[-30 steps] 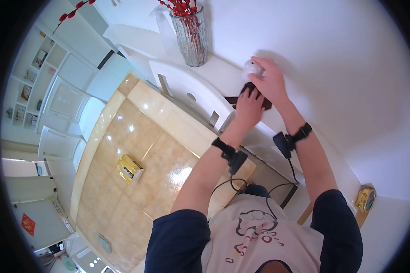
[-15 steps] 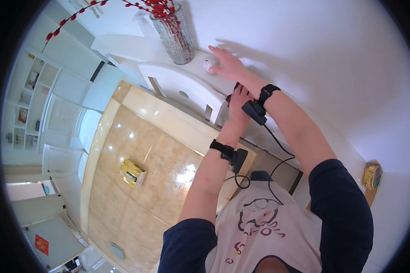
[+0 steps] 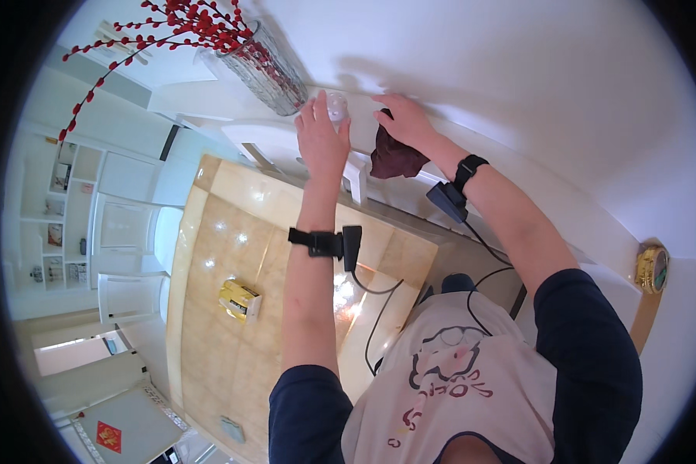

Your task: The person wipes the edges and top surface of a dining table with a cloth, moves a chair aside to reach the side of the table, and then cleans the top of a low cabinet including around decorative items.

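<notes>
My left hand (image 3: 322,139) reaches over a white ledge, fingers spread and thumb apart. Between its thumb and index finger stands a small, pale round ornament (image 3: 337,107); whether they touch is unclear. To the right, my right hand (image 3: 404,124) holds a dark maroon cloth (image 3: 397,157), which hangs bunched over the ledge's front side. A ribbed glass vase (image 3: 269,73) with red berry branches (image 3: 197,27) stands just left of the ornament. Each wrist wears a black strap with a small device and a cable.
A shiny beige table (image 3: 240,356) lies to the left, bearing a yellow pack (image 3: 238,301) and a small grey-green object (image 3: 232,428). A white chair back (image 3: 240,133) stands between table and ledge. At right is a round golden object (image 3: 652,269).
My left hand has left the cloth and moved left to the ornament. My right hand has come away from the ornament and now has the cloth. The view has shifted slightly.
</notes>
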A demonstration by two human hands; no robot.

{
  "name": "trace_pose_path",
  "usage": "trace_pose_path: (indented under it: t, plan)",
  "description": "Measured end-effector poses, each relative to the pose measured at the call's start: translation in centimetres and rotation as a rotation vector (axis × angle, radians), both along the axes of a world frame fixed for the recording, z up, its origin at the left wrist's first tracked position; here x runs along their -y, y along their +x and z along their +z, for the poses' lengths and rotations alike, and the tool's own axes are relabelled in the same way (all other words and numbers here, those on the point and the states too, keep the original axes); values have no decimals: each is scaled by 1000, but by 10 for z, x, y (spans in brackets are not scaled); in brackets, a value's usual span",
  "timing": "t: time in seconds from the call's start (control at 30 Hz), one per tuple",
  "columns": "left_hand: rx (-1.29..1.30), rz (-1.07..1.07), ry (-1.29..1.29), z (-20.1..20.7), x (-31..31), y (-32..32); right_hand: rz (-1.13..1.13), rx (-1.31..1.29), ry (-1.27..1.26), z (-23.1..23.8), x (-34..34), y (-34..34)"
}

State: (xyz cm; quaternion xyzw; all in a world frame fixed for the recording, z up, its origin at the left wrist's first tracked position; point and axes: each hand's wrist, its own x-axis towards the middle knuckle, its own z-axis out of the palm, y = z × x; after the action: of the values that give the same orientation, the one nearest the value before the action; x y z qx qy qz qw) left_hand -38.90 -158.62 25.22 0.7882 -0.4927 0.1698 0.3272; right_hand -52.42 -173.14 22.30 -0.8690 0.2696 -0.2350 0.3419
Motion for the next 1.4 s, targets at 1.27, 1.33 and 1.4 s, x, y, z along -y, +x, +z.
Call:
trace_pose_path:
  t: [1.27,1.33,1.4]
  plan:
    - [64,-63,217,-67,-42,-84,-126,-197,-502,-35,-27,-208]
    - [25,-29,253,-65,-42,-82,-131,-244,-494,-33,-33,-241]
    - [-73,-34,270,-61,-43,-81,-89,-261,-449,-11,-49,-258]
